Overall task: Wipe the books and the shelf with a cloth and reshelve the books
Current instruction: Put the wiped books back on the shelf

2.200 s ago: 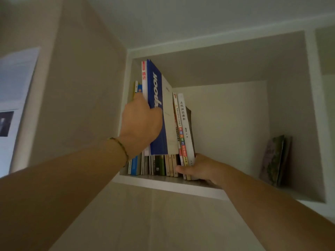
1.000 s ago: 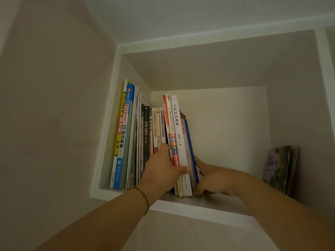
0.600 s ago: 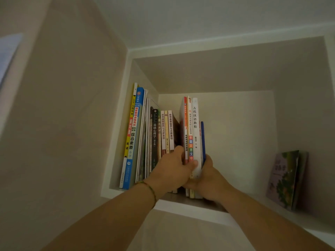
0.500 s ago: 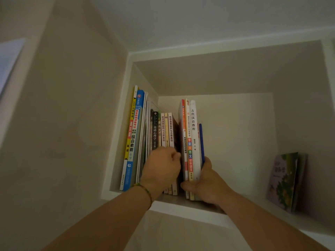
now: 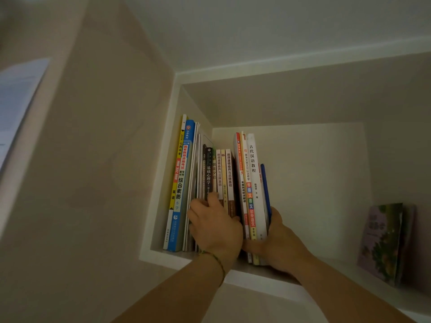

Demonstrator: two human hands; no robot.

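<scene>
A row of books (image 5: 219, 173) stands upright at the left end of a high white shelf (image 5: 263, 279). My left hand (image 5: 214, 227) lies with its fingers spread against the lower spines of the short middle books. My right hand (image 5: 277, 243) grips the bottom of the taller right-hand books (image 5: 253, 183), a white, an orange and a thin blue one, with the thumb in front and the fingers behind. Those tall books stand slightly apart from the short ones. No cloth is in view.
A few thin picture books (image 5: 384, 241) lean against the shelf's right wall. Bare shelf floor lies between them and the main row. The cabinet's side panel (image 5: 105, 159) fills the left, with a pale sheet (image 5: 16, 106) at the far left edge.
My left hand has slid left from the tall books onto the short middle spines. My right hand has kept its hold on the tall books, which now stand more upright.
</scene>
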